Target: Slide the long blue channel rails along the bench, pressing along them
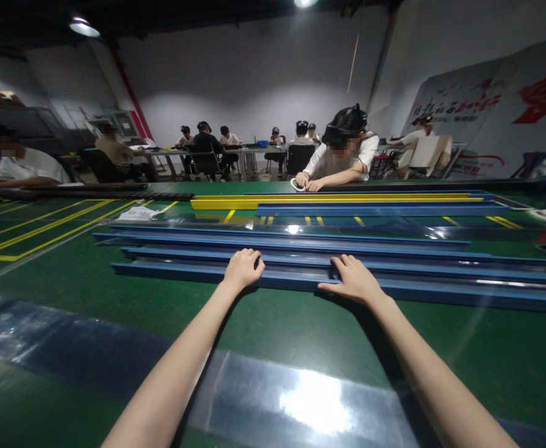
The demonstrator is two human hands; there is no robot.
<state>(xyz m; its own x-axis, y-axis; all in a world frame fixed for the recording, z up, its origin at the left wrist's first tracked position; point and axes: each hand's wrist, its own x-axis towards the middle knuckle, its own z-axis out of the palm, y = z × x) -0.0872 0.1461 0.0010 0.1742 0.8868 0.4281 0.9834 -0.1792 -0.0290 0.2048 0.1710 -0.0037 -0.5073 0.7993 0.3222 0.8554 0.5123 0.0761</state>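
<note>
Several long blue plastic channels [160,271] lie side by side across the green tabletop [273,330]. My left hand [243,270] rests on the nearest one, fingers curled over its edge. To its right, my right hand [354,278] grips the same channel, with its fingers over the far side and its thumb along the near side. Its fingertips are partly hidden in the groove. Behind these channels lie a yellow channel [235,203] and another blue channel [370,210].
A clear plastic strip [235,386], shiny with glare, runs across the front of the table. Yellow lines [43,230] mark the left side, near a crumpled white piece [137,213]. Opposite, a co-worker [366,152] leans over the table, hands at a white ring [297,185].
</note>
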